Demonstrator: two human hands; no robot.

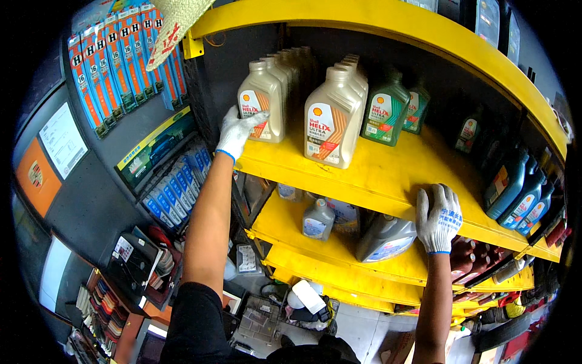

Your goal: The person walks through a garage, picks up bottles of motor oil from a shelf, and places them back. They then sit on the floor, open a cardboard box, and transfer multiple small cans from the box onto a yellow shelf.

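Observation:
My left hand (236, 130), in a white knit glove with a blue cuff, is at the front beige motor oil bottle (268, 100) of the left row. Its thumb lies across the label; the other fingers go round the bottle's left side, partly hidden. Beside it stands another row of beige oil bottles, led by a larger-looking bottle (330, 121). Green oil bottles (385, 112) stand to the right of these. My right hand (438, 217), gloved alike, rests on the front edge of the yellow shelf (394, 173), fingers stretched out, holding nothing.
Dark blue bottles (524, 200) line the shelf's right end. Grey jugs (388, 238) stand on the lower shelf. A straw hat (176, 27) hangs at the upper left, near packaged wiper blades (115, 57) on the wall. A clear-lidded case (257, 318) lies on the floor.

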